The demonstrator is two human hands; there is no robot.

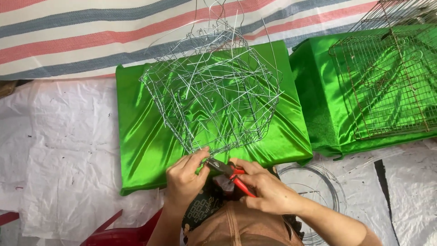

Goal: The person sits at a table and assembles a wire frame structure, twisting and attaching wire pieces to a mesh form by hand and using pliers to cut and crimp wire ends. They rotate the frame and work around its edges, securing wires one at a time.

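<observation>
The person is working at the near edge of a half-woven wire basket (214, 86), which is lying tilted on a green satin-covered cushion (141, 146) set on white plastic sheeting (68, 159) on the floor. The left hand (184, 177) is pinching the basket's lower rim, its fingers (200, 155) closed narrowly on a strand of wire at the corner nearest the body. The right hand (268, 189) is wrapping around the red handles of a pair of pliers (227, 173), fingers closed firmly on them; the dark nose of the tool is pointing toward the left hand's pinch point and is just beside it, though whether the nose is biting the wire cannot be told from this view. Progress appears partial: the mesh walls are standing and the outline is formed, but many loose wire ends are sticking up and outward from the top and sides, so trimming, twisting-in or closing of the upper rim seems to be outstanding. To the right, well apart, a rust-brown wire cage (387, 77) is resting on a second green cushion (318, 109); it looks complete. A coil of bare wire (318, 182) is lying on the sheeting near the right forearm. A striped tarpaulin (68, 36) is running behind the cushions, and a red plastic chair (114, 232) is showing under the person.
</observation>
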